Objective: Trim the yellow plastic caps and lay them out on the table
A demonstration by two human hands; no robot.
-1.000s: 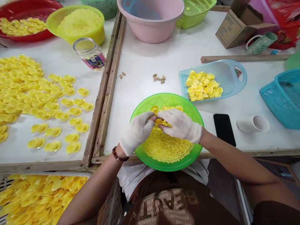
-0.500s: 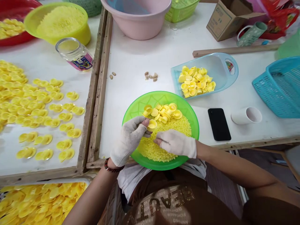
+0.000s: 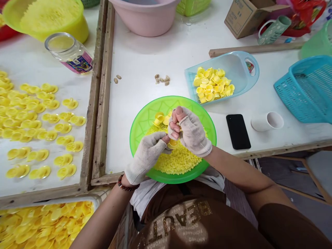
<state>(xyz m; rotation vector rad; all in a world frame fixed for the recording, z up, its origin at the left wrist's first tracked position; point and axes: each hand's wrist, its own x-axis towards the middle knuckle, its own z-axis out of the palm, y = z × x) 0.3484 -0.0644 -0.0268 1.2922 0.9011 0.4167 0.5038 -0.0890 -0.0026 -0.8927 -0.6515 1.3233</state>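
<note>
A round green tray (image 3: 207, 155) at the table's front edge holds small yellow pellets (image 3: 178, 160) and several small yellow cups (image 3: 161, 118). Above its left side my left hand (image 3: 149, 154), in a white fingerless glove, pinches one yellow cup (image 3: 172, 143). My right hand (image 3: 190, 129), gloved alike, is raised over the tray's middle with its fingers curled together, just above and beside the held cup. Whatever lies between the right fingers is mostly hidden.
A blue scoop (image 3: 241, 77) with yellow cups, a black phone (image 3: 238, 132) and a white cup (image 3: 267, 121) are to the right. Paired yellow pieces (image 3: 38, 155) and a jar (image 3: 70, 55) lie left of a wooden divider (image 3: 90, 138). A pink basin (image 3: 150, 20) stands behind.
My right hand has risen from low over the pellets to above the cups, near my left hand. The left keeps its cup. The whole view has shifted slightly.
</note>
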